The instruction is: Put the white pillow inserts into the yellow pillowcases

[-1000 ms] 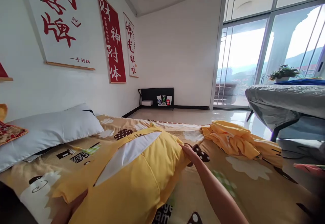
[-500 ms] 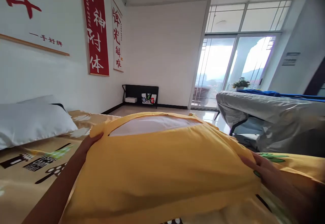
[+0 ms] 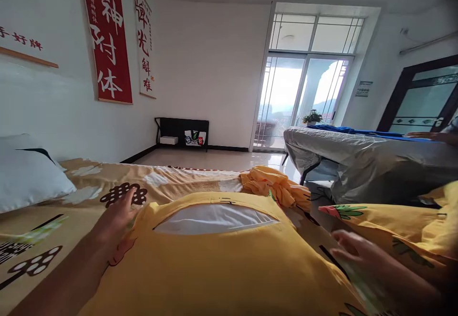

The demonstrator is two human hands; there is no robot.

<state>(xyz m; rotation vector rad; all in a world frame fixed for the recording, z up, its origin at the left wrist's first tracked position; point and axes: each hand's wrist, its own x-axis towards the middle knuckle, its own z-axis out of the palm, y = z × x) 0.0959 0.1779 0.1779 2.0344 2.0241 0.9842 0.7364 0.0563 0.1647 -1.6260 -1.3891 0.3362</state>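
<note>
A pillow in a yellow pillowcase [image 3: 222,268] lies on the bed right before me. Through the long slit near its far edge a white inner pillow [image 3: 218,219] shows. My left hand [image 3: 119,213] is open beside the far left corner, fingers stretched forward; whether it touches the cloth I cannot tell. On the other side my right hand [image 3: 354,249] is off the pillowcase, open and empty, its fingers slightly bent and a little blurred. Both hands are apart from the crumpled yellow cloth [image 3: 274,184] behind the pillow.
A patterned tan sheet [image 3: 193,175] covers the bed. A white pillow [image 3: 32,173] lies at the left, more yellow printed fabric [image 3: 386,220] at the right. Beyond stands a plastic-covered table [image 3: 375,163] with blue cloth [image 3: 343,130]; another person's hand [image 3: 422,135] rests there.
Both hands have let go of the yellow pillowcase, the right one moving clear of it. The pillow has settled flatter onto the bed, and the view has turned right.
</note>
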